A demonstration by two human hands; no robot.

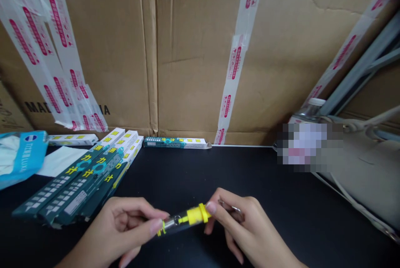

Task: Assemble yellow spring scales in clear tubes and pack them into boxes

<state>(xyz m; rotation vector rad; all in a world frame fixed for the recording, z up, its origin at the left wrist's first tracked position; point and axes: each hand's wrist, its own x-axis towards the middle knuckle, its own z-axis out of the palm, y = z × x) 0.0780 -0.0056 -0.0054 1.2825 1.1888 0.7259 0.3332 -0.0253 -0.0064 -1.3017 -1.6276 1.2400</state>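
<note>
Head view: my left hand (125,223) grips the clear barrel (175,223), right hand (246,226) pinches the yellow cap (200,213); I advise holding both coaxial.

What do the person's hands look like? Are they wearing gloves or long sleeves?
No gloves. The left hand and the right hand are both bare, with slim fingers and plain fingernails that look unpainted. No sleeve reaches the parts of the wrists in view, and no watch or bracelet shows there. It is too blurry to tell whether the right hand wears a ring.
</note>
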